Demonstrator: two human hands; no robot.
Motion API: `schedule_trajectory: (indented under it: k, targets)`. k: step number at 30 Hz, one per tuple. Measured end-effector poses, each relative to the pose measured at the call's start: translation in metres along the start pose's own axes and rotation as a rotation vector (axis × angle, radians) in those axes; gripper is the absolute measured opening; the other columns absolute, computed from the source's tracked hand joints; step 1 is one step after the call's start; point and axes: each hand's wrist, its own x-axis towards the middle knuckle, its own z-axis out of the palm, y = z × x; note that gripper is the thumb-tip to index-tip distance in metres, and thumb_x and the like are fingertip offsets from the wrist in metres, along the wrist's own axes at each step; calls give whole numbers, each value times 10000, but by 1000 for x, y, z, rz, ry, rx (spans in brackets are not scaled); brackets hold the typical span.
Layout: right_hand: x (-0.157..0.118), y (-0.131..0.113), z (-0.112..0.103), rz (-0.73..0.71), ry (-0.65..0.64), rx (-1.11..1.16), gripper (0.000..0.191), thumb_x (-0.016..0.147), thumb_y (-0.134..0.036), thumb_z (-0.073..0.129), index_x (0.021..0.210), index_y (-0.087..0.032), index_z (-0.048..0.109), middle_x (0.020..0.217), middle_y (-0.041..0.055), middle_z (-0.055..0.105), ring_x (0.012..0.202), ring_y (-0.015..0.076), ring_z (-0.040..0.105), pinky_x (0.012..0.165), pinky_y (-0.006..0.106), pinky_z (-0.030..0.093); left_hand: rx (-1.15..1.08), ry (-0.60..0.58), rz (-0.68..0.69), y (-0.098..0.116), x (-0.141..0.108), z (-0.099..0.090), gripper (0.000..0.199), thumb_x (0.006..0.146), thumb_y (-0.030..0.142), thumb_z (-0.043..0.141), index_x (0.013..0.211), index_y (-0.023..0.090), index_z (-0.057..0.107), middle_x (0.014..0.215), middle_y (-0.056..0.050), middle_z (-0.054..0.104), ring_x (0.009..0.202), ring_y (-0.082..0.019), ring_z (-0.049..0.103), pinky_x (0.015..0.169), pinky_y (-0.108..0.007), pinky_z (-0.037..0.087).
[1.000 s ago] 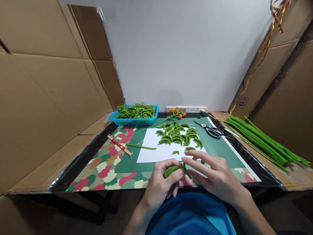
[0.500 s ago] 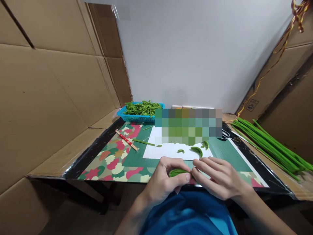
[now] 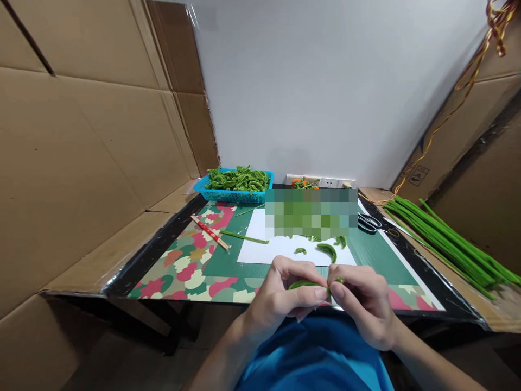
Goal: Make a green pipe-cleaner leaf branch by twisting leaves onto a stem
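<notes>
Near the table's front edge, my left hand point(image 3: 287, 293) pinches a green fuzzy pipe-cleaner piece point(image 3: 303, 284), bent into a narrow leaf-like loop. My right hand point(image 3: 360, 304) is closed on the same piece's other end, thumb and forefinger pressed together; a bit of green shows above its thumb. The fingers hide much of the piece. Just beyond my hands, a curved green piece point(image 3: 328, 251) and a smaller curl point(image 3: 300, 251) lie on a white sheet point(image 3: 260, 254). More green bits lie behind them, partly covered by a blurred patch.
A blue basket point(image 3: 232, 196) heaped with bent green pieces stands at the back left. Chopsticks in a red wrapper point(image 3: 209, 232) and a straight green stem point(image 3: 244, 237) lie left. Black-handled scissors point(image 3: 368, 223) and a bundle of green pipe cleaners point(image 3: 443, 239) lie right. Cardboard walls point(image 3: 81, 163) flank the table.
My right hand has turned from fingers laid over the piece to a thumb-and-forefinger pinch at its end. My left hand has shifted slightly right, still holding the piece.
</notes>
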Motion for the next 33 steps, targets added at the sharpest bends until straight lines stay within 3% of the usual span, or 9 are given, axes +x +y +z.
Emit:
schedule_trajectory:
  k: [4, 10, 14, 18, 21, 23, 25, 29, 33]
  targets:
    - [-2, 3, 2, 317, 2, 340, 448, 1100, -419, 596, 713, -207, 519, 606, -55, 411, 538, 97, 323, 513, 267, 251, 349, 66, 200, 9, -2, 4, 162, 907, 275, 788, 813, 163, 858, 675, -22, 620, 560, -113, 522, 517, -248, 383]
    - [7, 7, 4, 707, -24, 835, 553, 972, -491, 781, 644, -230, 420, 534, -126, 309, 357, 27, 187, 357, 215, 173, 1271, -33, 925, 11, -1, -8, 193, 947, 56, 644, 947, 165, 803, 771, -69, 736, 652, -180, 588, 609, -322, 456]
    - [13, 4, -1, 742, -75, 744, 563, 978, -538, 755, 638, -235, 423, 526, -125, 301, 371, 40, 188, 365, 225, 184, 1487, -138, 1087, 13, 5, -25, 191, 959, 81, 673, 1057, 197, 788, 837, -66, 782, 791, -222, 697, 700, -345, 480]
    - [12, -7, -10, 301, -81, 101, 413, 1106, -386, 583, 737, -206, 535, 627, -53, 432, 541, 97, 369, 514, 253, 287, 1265, -13, 901, 15, 3, -25, 170, 945, 145, 716, 1075, 237, 773, 873, -44, 798, 823, -225, 699, 824, -370, 477]
    - [10, -11, -19, -86, -107, -265, 215, 1117, -235, 510, 934, -205, 618, 751, -1, 556, 637, 135, 493, 585, 271, 370, 823, 0, 481, 13, -4, -17, 147, 973, 279, 714, 1089, 207, 769, 937, -62, 774, 859, -223, 677, 855, -359, 486]
    - [11, -9, -24, -267, -117, -444, 172, 1107, -171, 474, 1047, -207, 631, 803, 29, 627, 648, 152, 548, 584, 281, 395, 470, -63, 169, 8, -7, -12, 298, 1029, 452, 639, 1022, 182, 765, 893, -68, 735, 817, -214, 660, 785, -331, 504]
    - [13, -4, -29, -406, -129, -610, 198, 1085, -122, 460, 1082, -212, 636, 813, 41, 665, 632, 160, 570, 582, 291, 406, 171, -52, 4, -1, -6, -10, 436, 1045, 562, 593, 903, 171, 725, 768, -47, 690, 674, -179, 626, 673, -300, 498]
    - [16, 3, -33, -540, -140, -741, 205, 1057, -100, 478, 1083, -221, 640, 784, 38, 683, 609, 167, 591, 594, 297, 433, 40, -19, -69, -14, -2, -7, 312, 952, 458, 801, 917, 164, 704, 683, -7, 665, 547, -131, 620, 574, -240, 457]
    - [12, 2, -25, -416, -112, -588, 157, 1052, -124, 498, 1051, -209, 630, 783, 34, 669, 608, 158, 579, 576, 292, 414, 124, 24, 13, -10, -5, 1, 314, 972, 437, 779, 849, 150, 741, 647, -6, 624, 528, -118, 576, 543, -238, 444]
